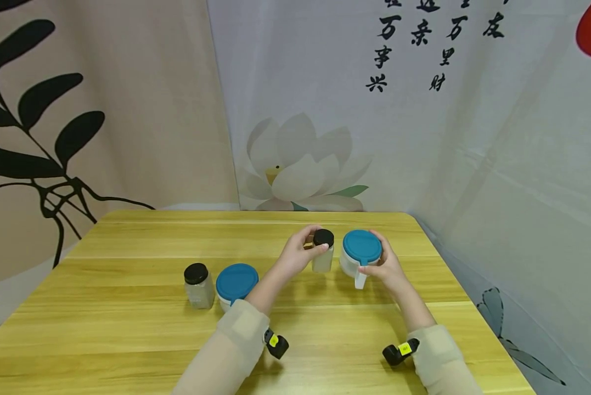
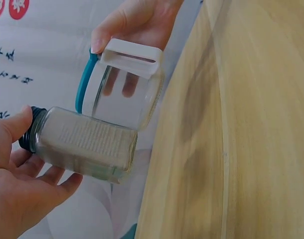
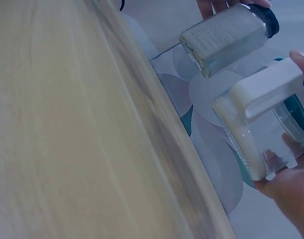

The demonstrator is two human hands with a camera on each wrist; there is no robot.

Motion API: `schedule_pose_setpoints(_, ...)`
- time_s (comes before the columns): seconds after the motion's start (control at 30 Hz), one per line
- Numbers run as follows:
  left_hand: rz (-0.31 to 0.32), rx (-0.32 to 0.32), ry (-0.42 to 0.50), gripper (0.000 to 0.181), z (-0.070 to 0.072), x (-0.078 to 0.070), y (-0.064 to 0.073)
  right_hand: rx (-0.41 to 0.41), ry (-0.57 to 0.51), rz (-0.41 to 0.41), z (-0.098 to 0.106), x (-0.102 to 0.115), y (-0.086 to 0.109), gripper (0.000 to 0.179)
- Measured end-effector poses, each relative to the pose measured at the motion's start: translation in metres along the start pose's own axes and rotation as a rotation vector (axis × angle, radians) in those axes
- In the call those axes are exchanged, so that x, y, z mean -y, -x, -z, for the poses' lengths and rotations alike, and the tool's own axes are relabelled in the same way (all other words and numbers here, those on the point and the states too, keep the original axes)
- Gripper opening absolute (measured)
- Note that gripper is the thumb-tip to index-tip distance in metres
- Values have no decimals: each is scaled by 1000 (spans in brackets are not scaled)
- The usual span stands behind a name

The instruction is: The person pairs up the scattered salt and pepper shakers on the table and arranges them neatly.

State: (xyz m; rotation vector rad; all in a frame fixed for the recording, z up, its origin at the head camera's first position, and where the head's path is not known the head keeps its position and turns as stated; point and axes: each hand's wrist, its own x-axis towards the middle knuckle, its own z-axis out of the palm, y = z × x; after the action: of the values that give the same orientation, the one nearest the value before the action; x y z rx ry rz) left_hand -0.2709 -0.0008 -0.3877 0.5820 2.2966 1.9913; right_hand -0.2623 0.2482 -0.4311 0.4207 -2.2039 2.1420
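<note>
My left hand [image 1: 293,255] grips a clear square glass jar [image 1: 322,262] around its black screw lid [image 1: 323,237], thumb on one side and fingers on the other. In the left wrist view, the jar shows a printed text panel on its side. Close to its right, my right hand [image 1: 389,266] holds a clear glass canister with a white handle [image 1: 360,278] and a blue lid [image 1: 362,244]. The thumb lies at the handle's top by the lid, while fingers show through the glass in the left wrist view. Both vessels look upright in the head view, held above the tabletop.
On the wooden table [image 1: 127,329], a second black-lidded jar [image 1: 199,291] stands at the left. Beside it is another blue-lidded canister [image 1: 237,281], partly hidden behind my left forearm. A printed cloth backdrop [image 1: 300,82] hangs behind the table's far edge.
</note>
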Motion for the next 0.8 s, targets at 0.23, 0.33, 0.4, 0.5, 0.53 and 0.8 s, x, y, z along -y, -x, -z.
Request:
schedule_pose_setpoints(0.23,-9,3,4,41,2,-1,6,12,-12,3,-3,2,3,94)
schedule_pose_setpoints(0.33,1,1,9,41,2,-2,10,16,-16,6,-4,2,4,94)
schedule_pose_setpoints(0.4,2,2,13,40,2,-3,12,17,-12,8,-4,2,6,94)
schedule_pose_setpoints(0.5,-20,5,13,40,2,-3,15,19,-3,8,-5,1,7,94)
schedule_pose_setpoints(0.53,-30,6,13,40,3,-3,16,21,0,7,-5,1,7,94)
schedule_pose_setpoints(0.8,-55,23,23,41,5,-13,26,40,-15,24,-7,3,13,93)
